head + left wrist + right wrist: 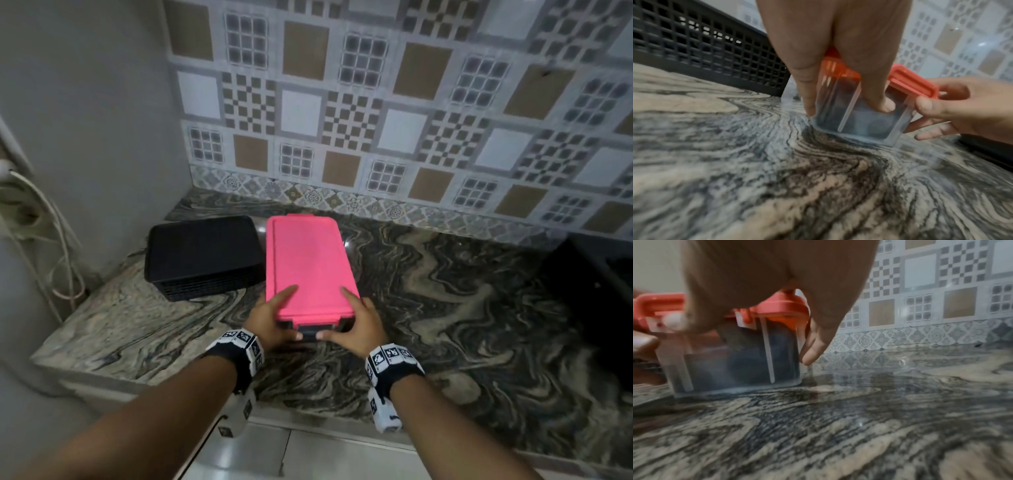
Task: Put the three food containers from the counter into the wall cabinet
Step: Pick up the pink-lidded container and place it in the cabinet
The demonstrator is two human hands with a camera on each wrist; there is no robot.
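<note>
Marbled counter (pixel 445 308) runs under a patterned tile wall (pixel 411 120), and that is where I have both hands working. My left hand (pixel 270 322) has its thumb laid flat on the pink lid (pixel 305 260) and its fingers (pixel 807 91) curled down the near left corner of the container (pixel 855 120). My right hand (pixel 356 325) mirrors it: thumb on the lid, fingers (pixel 813 345) wrapped around the near right corner and side. So each hand grips one near corner of the box.

From the wrist views, the container's body is clear plastic with something dark inside, and its base looks to be on the counter, though blur keeps me from being sure. It lies lengthwise, far end toward the wall. A black basket (pixel 202 257) sits just beside it on its left.
</note>
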